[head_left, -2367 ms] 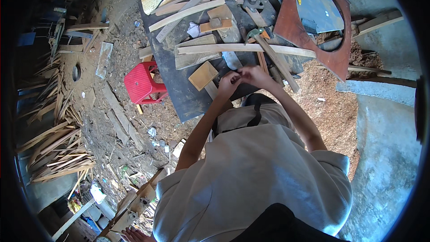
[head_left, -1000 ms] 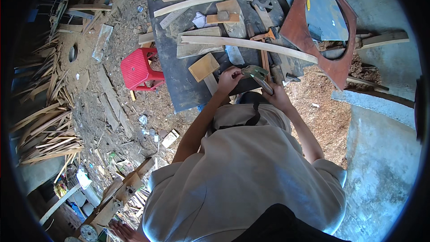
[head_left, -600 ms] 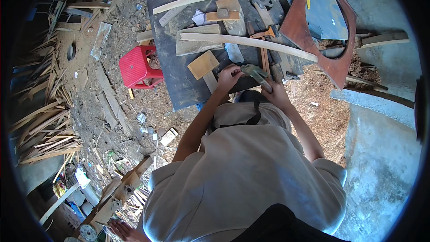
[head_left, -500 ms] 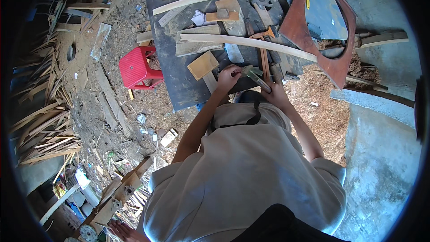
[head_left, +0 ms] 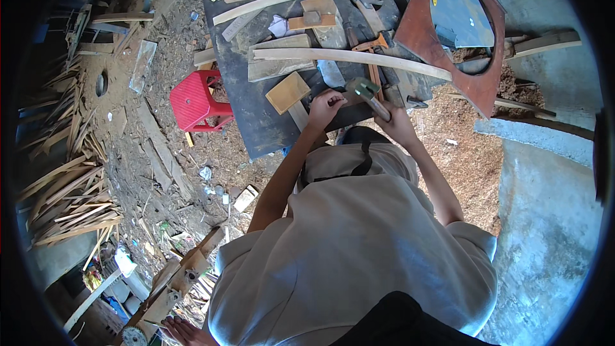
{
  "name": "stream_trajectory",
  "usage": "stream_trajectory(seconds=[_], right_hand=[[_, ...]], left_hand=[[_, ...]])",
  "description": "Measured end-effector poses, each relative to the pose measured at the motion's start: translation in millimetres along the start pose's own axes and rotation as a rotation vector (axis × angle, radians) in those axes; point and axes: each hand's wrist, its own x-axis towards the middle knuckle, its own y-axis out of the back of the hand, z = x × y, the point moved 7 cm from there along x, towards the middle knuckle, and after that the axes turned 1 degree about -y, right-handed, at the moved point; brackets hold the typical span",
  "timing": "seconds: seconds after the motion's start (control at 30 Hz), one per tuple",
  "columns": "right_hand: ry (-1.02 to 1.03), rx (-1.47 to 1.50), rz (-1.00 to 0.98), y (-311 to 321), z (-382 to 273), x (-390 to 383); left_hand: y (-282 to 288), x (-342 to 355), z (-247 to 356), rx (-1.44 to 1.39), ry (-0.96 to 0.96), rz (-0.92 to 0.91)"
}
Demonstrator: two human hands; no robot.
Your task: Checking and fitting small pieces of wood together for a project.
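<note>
In the head view, the right hand [head_left: 398,127] was closed around the handle of a hammer [head_left: 379,107], with the metal head tilted up and to the left beyond its fingers. That head stood just to the right of the left hand's fingertips, apart from them. The left hand [head_left: 327,109] was narrow, its fingers curled in and drawn together against the thumb over the near edge of the dark worktop [head_left: 259,131]; whether they pinched something small, I could not tell.

Just left of the left hand lay a square wooden block [head_left: 288,93], and beyond the hands a long, curved pale strip [head_left: 352,57] crossed the worktop. Between that strip and the left hand lay a flat grey piece [head_left: 331,74]. An orange-handled tool [head_left: 371,43] lay past the strip. To the right leaned a red-brown board [head_left: 415,33] with 1 large oval opening. A red stool [head_left: 190,99] stood left of the worktop.
</note>
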Motion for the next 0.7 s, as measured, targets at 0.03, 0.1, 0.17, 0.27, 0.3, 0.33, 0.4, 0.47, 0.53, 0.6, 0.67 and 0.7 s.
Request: stream_trajectory(seconds=[0.03,0.1,0.17,0.27,0.3,0.33,0.4,0.47,0.53,0.6,0.67,0.7], right_hand=[[-0.051,-0.005,0.051,5,-2,4],[-0.076,-0.027,0.104,13,9,15],[-0.206,0.016,0.091,19,27,27],[0.015,-0.360,0.291,31,27,49],[-0.025,-0.390,0.245,27,42,58],[-0.027,-0.387,0.249,25,45,64],[-0.164,-0.458,0.211,18,61,75],[-0.110,-0.503,0.255,13,63,83],[-0.066,-0.551,0.298,13,62,87],[-0.130,-0.612,0.263,9,65,92],[-0.124,-0.680,0.265,5,60,92],[-0.115,-0.752,0.269,4,60,92]], left_hand=[[0,0,0,0.000,0.000,-0.002],[2,-1,0,-0.044,-0.008,-0.018],[7,-4,-2,-0.101,0.033,-0.007],[16,-6,-5,-0.233,0.106,0.018],[20,-8,-6,-0.306,0.143,0.040],[22,-8,-5,-0.304,0.142,0.035],[26,-11,-9,-0.365,0.195,0.023],[31,-14,-14,-0.307,0.192,0.009],[31,-16,-10,-0.255,0.193,-0.013],[32,-16,-2,-0.105,0.113,-0.033],[33,-17,1,-0.094,0.089,-0.042],[32,-16,3,-0.087,0.062,-0.049]])
